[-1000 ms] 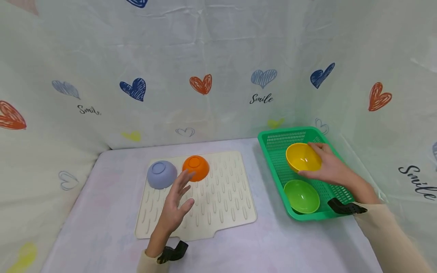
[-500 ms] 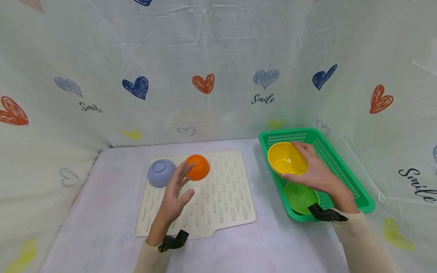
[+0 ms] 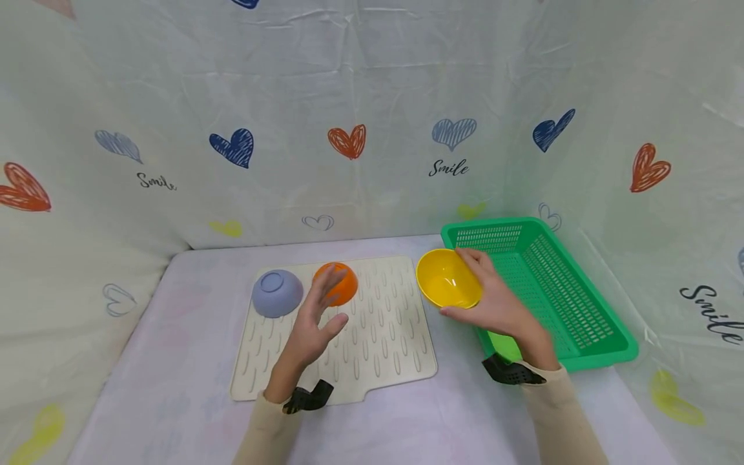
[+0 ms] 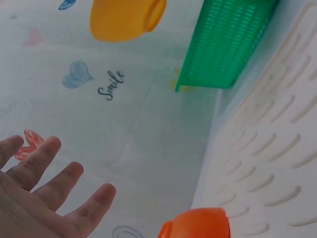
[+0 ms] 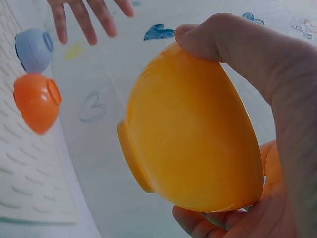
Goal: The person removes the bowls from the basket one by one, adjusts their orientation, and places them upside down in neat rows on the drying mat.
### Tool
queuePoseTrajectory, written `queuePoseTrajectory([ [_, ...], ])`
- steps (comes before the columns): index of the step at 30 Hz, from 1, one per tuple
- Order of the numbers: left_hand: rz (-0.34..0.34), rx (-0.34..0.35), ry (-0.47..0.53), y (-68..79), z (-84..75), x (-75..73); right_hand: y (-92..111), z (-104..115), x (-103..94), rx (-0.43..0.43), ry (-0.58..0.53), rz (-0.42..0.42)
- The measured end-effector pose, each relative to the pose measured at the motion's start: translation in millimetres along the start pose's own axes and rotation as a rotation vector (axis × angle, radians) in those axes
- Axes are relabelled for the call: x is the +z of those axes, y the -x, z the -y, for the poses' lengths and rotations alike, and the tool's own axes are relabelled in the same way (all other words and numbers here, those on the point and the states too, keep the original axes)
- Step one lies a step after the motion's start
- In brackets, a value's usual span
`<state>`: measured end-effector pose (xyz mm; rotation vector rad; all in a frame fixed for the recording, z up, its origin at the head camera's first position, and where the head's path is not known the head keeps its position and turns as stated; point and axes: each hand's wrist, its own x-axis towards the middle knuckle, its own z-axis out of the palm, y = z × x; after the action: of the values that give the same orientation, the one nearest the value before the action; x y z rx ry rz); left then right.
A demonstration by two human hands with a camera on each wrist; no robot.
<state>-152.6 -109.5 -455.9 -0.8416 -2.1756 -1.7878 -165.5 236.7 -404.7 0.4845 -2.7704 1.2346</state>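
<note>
My right hand (image 3: 494, 300) grips a yellow bowl (image 3: 446, 279) by its rim, thumb on one side and fingers on the other. The bowl hangs in the air between the drying mat and the basket, its inside showing in the head view. In the right wrist view the yellow bowl (image 5: 188, 134) shows its outer wall and foot. My left hand (image 3: 308, 332) hovers over the cream drying mat (image 3: 383, 336), fingers extended, holding nothing. An orange bowl (image 3: 345, 284), partly hidden behind those fingers, and a lavender bowl (image 3: 278, 294) sit upside down on the mat's far left part.
A green plastic basket (image 3: 572, 290) stands on the right of the table. Inside it, a light green bowl (image 3: 504, 347) is mostly hidden by my right hand and wrist. A white cloth printed with hearts (image 3: 349, 142) hangs behind the table.
The right hand has carried the yellow bowl leftward, from over the basket to just past its left edge. The left hand has shifted slightly right, nearer the orange bowl.
</note>
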Motion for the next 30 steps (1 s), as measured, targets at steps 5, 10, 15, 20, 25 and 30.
queuePoseTrajectory([
  [5,0.051,-0.042,-0.001,-10.3,-1.3,7.2,-5,9,13.8,-0.055,-0.024,0.015],
  [10,0.084,-0.152,0.047,-19.4,-1.0,18.7,-10,21,25.0,-0.122,-0.055,0.034],
  [15,0.113,-0.267,0.097,-22.9,0.7,29.6,-13,29,38.5,-0.141,-0.071,0.054],
  [20,0.121,-0.379,0.199,-23.3,2.5,34.5,-15,34,50.3,-0.155,-0.083,0.086],
  [25,0.147,-0.46,0.276,-22.1,3.1,33.9,-17,39,58.7,-0.168,-0.091,0.122],
  [30,0.171,-0.516,0.326,-21.6,2.2,32.1,-19,40,64.6,-0.18,-0.092,0.139],
])
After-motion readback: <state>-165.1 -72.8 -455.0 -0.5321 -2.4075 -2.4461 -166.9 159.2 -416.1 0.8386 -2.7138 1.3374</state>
